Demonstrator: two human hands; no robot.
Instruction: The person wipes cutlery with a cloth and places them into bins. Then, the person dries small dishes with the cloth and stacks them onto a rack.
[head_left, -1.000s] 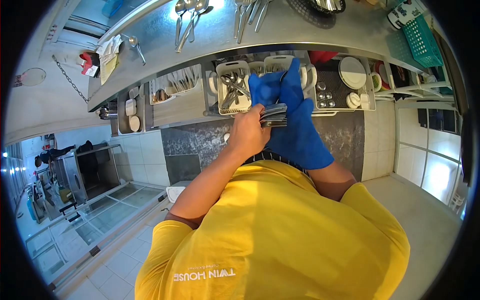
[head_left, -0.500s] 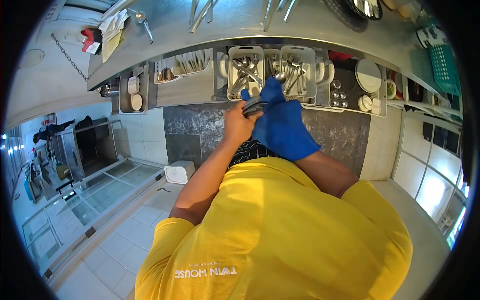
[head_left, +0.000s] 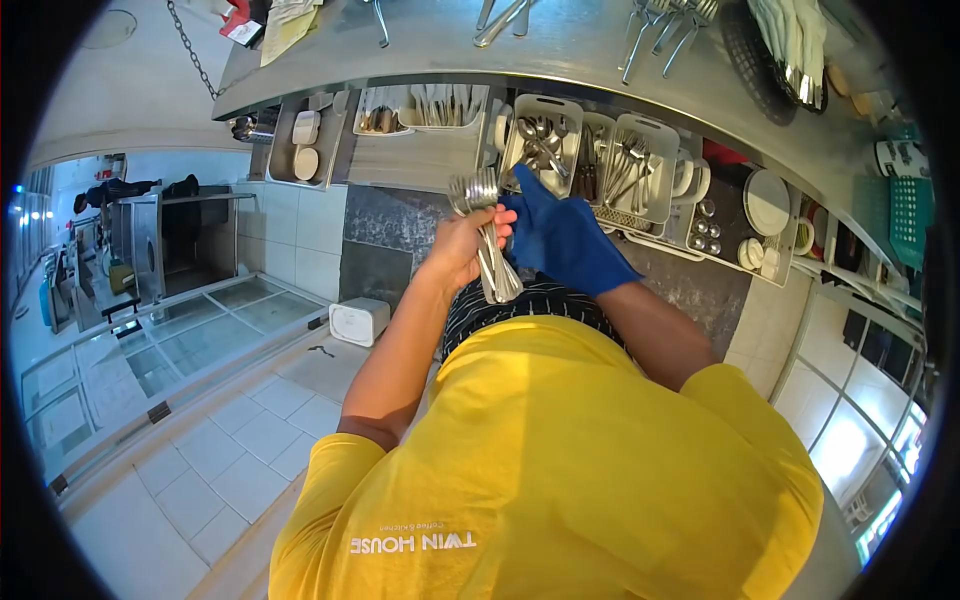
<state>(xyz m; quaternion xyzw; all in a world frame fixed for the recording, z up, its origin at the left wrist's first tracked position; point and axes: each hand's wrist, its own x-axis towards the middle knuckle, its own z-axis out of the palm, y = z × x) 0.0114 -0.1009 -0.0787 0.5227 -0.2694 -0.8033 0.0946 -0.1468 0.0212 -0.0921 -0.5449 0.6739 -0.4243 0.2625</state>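
Observation:
My left hand is closed around a bundle of several forks, tines pointing away from me and handle ends toward my waist. Beside it, a blue cloth covers my right hand and hides its fingers; the cloth reaches close to the forks. Just beyond both hands, an open drawer holds a white bin of spoons. To its right, knives with dark handles lie in a narrow bin, and another white bin contains more forks.
A steel counter runs above the drawers, with loose cutlery and a dark basket of wrapped cutlery on it. Other open drawers hold plates, small metal shakers and white dishes. A white bin stands on the floor at left.
The left hand has turned, bringing the forks' tines and handles into clear view. The blue cloth has shifted to the right of the forks. The camera view has swung left.

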